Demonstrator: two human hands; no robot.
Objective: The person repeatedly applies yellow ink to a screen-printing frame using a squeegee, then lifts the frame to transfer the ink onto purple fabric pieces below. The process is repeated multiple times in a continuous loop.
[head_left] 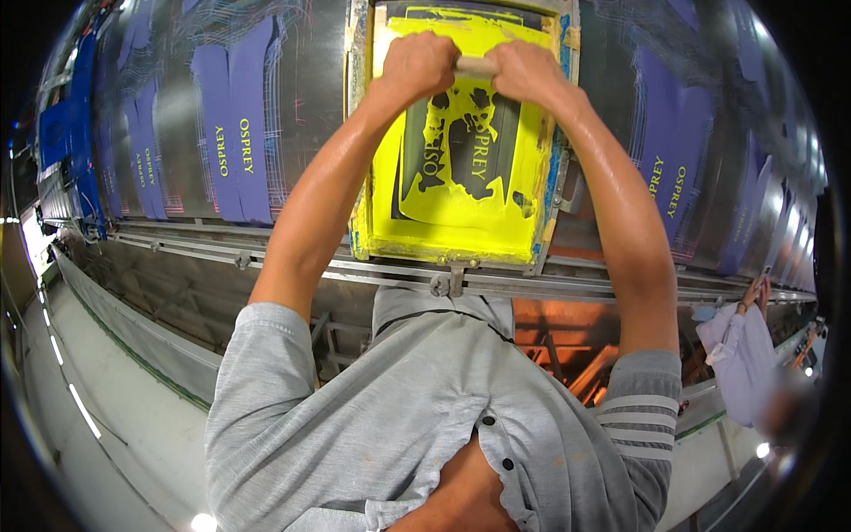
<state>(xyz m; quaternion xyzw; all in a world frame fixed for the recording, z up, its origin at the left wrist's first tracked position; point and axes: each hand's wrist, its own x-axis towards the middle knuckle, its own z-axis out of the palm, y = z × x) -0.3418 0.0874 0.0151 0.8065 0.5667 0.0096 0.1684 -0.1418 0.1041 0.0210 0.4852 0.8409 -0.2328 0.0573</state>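
Note:
My left hand (pixel 419 64) and my right hand (pixel 523 73) are closed on a pale squeegee handle (pixel 475 66), near the top of a rectangular printing screen (pixel 542 233) in a metal frame patched with blue tape. Bright yellow ink (pixel 470 222) coats much of the screen, with irregular dark gaps in the middle where lettering shows. The squeegee's blade is hard to make out. Both forearms reach forward over the frame's lower part.
Purple fabric pieces (pixel 213 168) with yellow lettering lie along the long dark table on both sides. A metal rail (pixel 337 269) with clamps runs along its near edge, blue fittings (pixel 81 133) sit at far left, and a person in a pale shirt (pixel 736 355) stands at right.

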